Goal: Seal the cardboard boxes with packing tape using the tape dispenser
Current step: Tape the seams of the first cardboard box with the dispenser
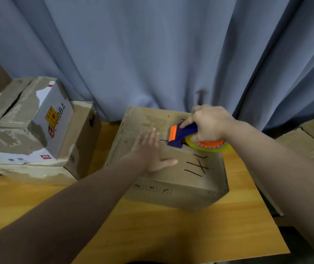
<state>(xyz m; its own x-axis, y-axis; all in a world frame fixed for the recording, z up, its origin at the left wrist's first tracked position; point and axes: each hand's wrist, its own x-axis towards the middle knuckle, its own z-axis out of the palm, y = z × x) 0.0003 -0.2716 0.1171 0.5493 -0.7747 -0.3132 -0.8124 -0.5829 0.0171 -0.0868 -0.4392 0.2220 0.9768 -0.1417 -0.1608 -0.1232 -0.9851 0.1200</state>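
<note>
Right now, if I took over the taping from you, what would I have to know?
Left hand: flat, fingers straight, pressing on the box top.
Right hand: grips the dispenser, which sits on the seam.
The box stands on the table, flaps closed.
Done: I cannot tell; the hand hides any tape behind the dispenser.
Left: the seam toward the left hand looks bare, so tape it. The stack at left may need sealing too.
</note>
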